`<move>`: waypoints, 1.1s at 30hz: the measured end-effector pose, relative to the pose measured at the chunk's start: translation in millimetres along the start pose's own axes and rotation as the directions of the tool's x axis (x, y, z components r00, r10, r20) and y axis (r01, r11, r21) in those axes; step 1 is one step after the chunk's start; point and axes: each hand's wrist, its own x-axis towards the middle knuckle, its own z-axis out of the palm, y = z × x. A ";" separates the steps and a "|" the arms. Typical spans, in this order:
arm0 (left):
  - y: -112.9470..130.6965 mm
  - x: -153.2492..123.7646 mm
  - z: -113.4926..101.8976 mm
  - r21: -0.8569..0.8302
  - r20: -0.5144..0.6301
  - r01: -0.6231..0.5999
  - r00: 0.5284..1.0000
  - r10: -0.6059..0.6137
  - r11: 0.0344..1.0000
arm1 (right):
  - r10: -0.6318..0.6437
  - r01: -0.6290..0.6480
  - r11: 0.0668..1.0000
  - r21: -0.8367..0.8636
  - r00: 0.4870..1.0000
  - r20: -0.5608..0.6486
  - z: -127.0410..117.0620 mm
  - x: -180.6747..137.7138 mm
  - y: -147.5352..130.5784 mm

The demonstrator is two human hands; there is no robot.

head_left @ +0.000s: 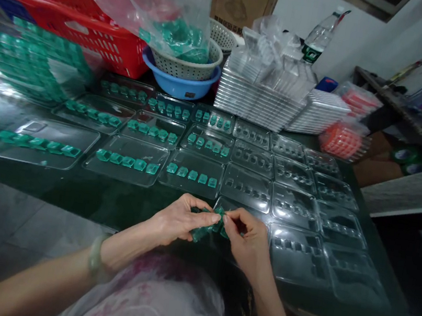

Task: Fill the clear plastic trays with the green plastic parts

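My left hand [176, 220] is closed round some translucent green plastic pieces [200, 234]. Thumb and fingers of my right hand [249, 240] pinch at a green piece [219, 213] where the two hands meet; its exact shape is partly hidden. Beneath them lies a clear plastic tray [228, 203], mostly covered by my hands. To the left, clear trays hold rows of green cube-like pieces, such as the row in the near tray [192, 175]. On the right, more clear trays [298, 247] have bare moulded pockets.
A red basket [105, 39], a blue basin [182, 87] under a colander with a bag of green pieces [181, 40], and stacked clear trays [258, 94] line the back. Stacked green-filled packs [22, 64] stand left. A bottle [320, 34] and orange packs [342, 140] are at the right.
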 end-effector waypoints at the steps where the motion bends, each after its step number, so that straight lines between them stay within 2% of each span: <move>1: 0.2 0.5 -0.5 0.008 -0.006 -0.002 1.000 0.002 1.000 | -0.055 0.052 0.996 -0.070 0.998 -0.040 1.0 -1.1 -3.4; 4: -0.5 1.4 -3.2 0.039 0.025 -0.056 0.998 0.055 0.998 | -0.142 0.129 0.978 -0.165 0.987 -0.069 3.2 -3.8 -11.8; 8: -4.4 0.4 -6.4 0.008 0.075 -0.104 0.992 0.103 0.995 | -0.081 0.077 0.994 -0.082 0.995 -0.055 5.1 -4.7 -14.2; 12: -5.9 -0.8 -5.9 -0.094 0.071 -0.008 0.997 0.014 0.996 | -0.025 0.025 1.000 -0.007 0.997 -0.066 7.6 -4.9 -16.1; 14: -4.9 -0.5 -4.7 -0.168 0.072 0.052 0.997 -0.040 0.984 | -0.058 0.056 0.998 -0.027 0.995 -0.086 8.9 -5.5 -18.7; 16: -4.0 0.5 -3.4 -0.204 0.086 0.062 0.995 -0.045 0.977 | -0.091 0.089 0.996 -0.028 0.992 -0.091 10.0 -6.4 -20.3; 19: -5.2 2.4 -1.7 -0.148 0.151 -0.052 0.986 0.075 0.988 | -0.011 0.021 0.994 0.111 0.996 -0.087 10.7 -7.6 -18.2; 21: -8.0 3.0 -1.1 -0.122 0.211 -0.143 0.963 0.167 0.982 | 0.096 -0.076 0.957 0.278 0.993 -0.061 10.4 -8.3 -14.8; 22: -9.7 2.9 -0.9 -0.140 0.225 -0.146 0.958 0.176 0.979 | 0.130 -0.109 0.930 0.352 0.991 -0.036 10.0 -8.6 -13.1; 24: -12.5 1.8 -1.0 -0.235 0.200 -0.052 0.975 0.101 0.971 | 0.135 -0.135 0.888 0.440 0.990 0.030 8.7 -9.3 -10.9; 27: -12.5 -1.6 -1.7 -0.366 0.173 0.117 0.983 -0.056 0.923 | 0.068 -0.090 0.894 0.439 0.995 0.066 5.8 -9.8 -9.3; 33: -0.8 -4.5 -0.7 -0.350 0.238 0.208 0.963 -0.128 0.913 | -0.089 0.071 0.938 0.340 0.995 0.036 -1.8 -9.6 -4.2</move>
